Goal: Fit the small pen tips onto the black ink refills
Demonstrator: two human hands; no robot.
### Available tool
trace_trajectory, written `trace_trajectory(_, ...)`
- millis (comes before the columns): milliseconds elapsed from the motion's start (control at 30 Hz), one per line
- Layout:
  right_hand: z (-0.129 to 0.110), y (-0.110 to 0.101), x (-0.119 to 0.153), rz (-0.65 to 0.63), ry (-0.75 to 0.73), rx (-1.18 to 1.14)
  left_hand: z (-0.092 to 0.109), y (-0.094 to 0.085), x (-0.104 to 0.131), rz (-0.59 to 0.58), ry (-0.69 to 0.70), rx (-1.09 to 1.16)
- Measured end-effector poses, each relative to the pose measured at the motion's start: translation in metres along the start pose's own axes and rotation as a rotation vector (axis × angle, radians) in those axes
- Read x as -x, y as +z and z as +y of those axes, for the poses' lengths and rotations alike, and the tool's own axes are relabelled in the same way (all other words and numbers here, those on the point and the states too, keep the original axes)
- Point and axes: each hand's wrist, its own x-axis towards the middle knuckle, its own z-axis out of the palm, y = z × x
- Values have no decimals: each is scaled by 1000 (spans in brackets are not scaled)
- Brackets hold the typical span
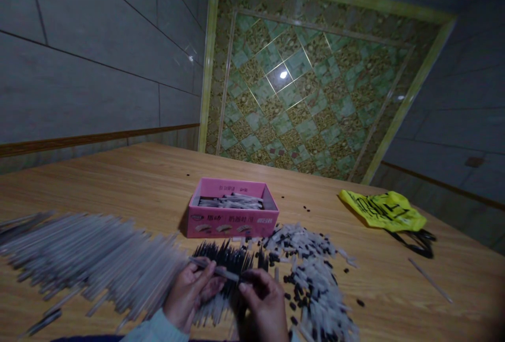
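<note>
One broad, wood-grain table [130,189] spreads below my camera. Across its left lie many long, translucent plastic tubes [98,252]; on the right, short whitish plastic pieces [321,289] mix with black stubs. Between them, an open pink rectangular box [232,229] carries inverted characters I cannot read. Far right, black lettering on a crumpled yellow bag [382,210] is also illegible to me. My left hand [193,287] curls narrowly around a slim, greyish pen-like tube [226,274], above black-tipped rods [221,252]; my right hand [264,300] pinches its end.
</note>
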Motion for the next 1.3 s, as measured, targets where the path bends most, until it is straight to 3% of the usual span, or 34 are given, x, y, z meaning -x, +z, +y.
trace_trajectory(233,-13,1,2,8,-17,85,-1,-1,-3,-6,17,-5)
trace_trajectory(533,4,0,1,32,24,21,-4,-7,-7,-114,46,-104)
trace_trajectory(667,7,1,2,-45,65,-66,-2,-4,-2,-154,75,-110)
trace_trajectory(767,6,0,2,-122,74,-2,-2,-5,-2,-168,89,-113)
trace_trajectory(1133,-12,-8,4,-97,-259,481,-6,-10,-10,-116,52,-66)
trace_trajectory(1300,-10,-8,4,-141,-404,618,-9,-5,-6,-25,97,-24)
